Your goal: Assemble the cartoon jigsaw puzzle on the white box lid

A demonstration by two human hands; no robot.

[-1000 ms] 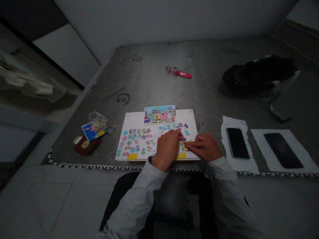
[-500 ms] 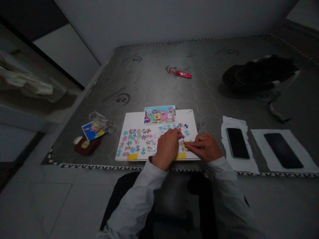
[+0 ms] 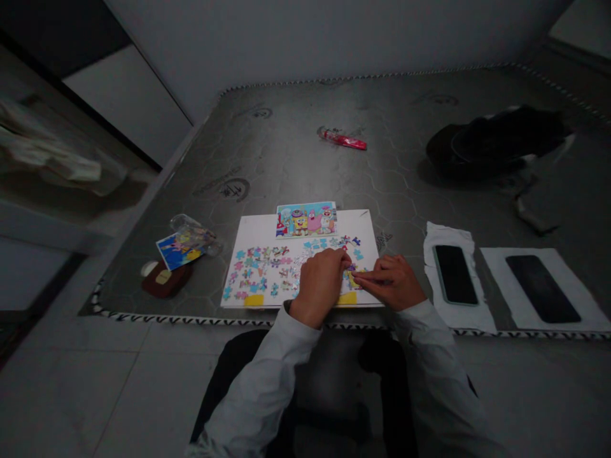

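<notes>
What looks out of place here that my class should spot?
The jigsaw board sits on a bare mattress instead of a table, an unusual surface for puzzle work. To its right, a phone lies on a torn white sheet with ragged edges, used like a makeshift mat.

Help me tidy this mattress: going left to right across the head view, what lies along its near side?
Clear plastic bag with a picture card, white board of jigsaw pieces, phone on torn white paper, black phone on white sheet
</notes>
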